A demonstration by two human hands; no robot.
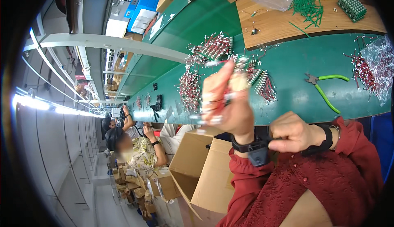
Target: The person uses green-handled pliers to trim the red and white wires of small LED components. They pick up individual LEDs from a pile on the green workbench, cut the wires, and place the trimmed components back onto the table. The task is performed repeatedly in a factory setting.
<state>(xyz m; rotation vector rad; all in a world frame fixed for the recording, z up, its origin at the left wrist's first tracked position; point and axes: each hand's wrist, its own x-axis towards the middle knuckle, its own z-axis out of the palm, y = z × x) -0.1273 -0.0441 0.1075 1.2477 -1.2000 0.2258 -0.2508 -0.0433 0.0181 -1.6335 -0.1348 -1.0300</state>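
Above a green table [297, 97], we see the left hand [227, 104] caught in a blur, its fingers curled around red-and-white wires [213, 119]. The right hand [292, 133] is folded into a fist just beside the black wristband [257, 153] on the other wrist; whether it pinches anything, we cannot tell. Beyond the raised left hand lie a heap [190, 90] of similar wires and some wired boards [264, 86], with green cutters [324, 83] to the right.

We judge the held wires to be light and limp, quick to tangle, not especially slippery — their thin leads and small white ends the likeliest parts to suffer from a tug. We would hold them mid-bundle, clear of the ends.

We can read no brand or label on the wires or cutters — and the markings on the blue machine [139, 1] are too small for us.
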